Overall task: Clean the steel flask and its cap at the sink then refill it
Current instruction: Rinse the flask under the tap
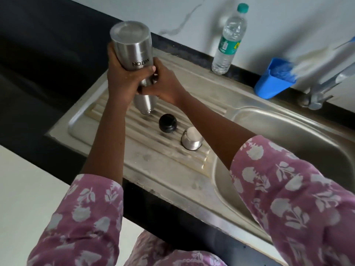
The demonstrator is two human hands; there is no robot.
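The steel flask stands upside down, its mouth resting on the ribbed drainboard of the sink. My left hand wraps its middle from the left, and my right hand grips it from the right. Both hands touch each other around the flask's body. A black inner cap lies on the drainboard just right of the flask's mouth. A steel outer cap sits upside down beside it, nearer the basin.
The sink basin lies to the right, with a steel tap above its far edge. A blue plastic mug and a clear water bottle with a green cap stand on the black counter by the wall.
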